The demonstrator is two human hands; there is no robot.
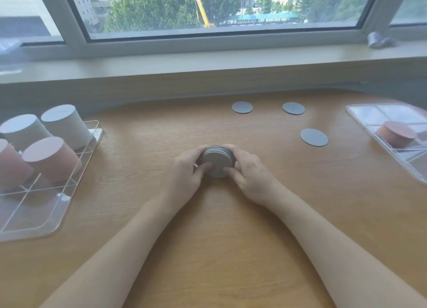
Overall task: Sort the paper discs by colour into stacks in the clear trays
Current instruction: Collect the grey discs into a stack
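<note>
Hands at work: left hand (188, 169) and right hand (248, 169), fingers curled round a small grey disc stack (217, 161) mid-counter (219, 238). Light, slippery paper likely fans apart; squeezing the rim from both sides looks safest.

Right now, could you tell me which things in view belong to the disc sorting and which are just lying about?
Part of the job:
- grey disc stack, held by left hand and right hand
- three loose grey discs
- left tray with four tall stacks
- right tray with one orange stack

Just lying about:
- silvery roll on the windowsill
- blurred clear item at far left of the sill
</note>
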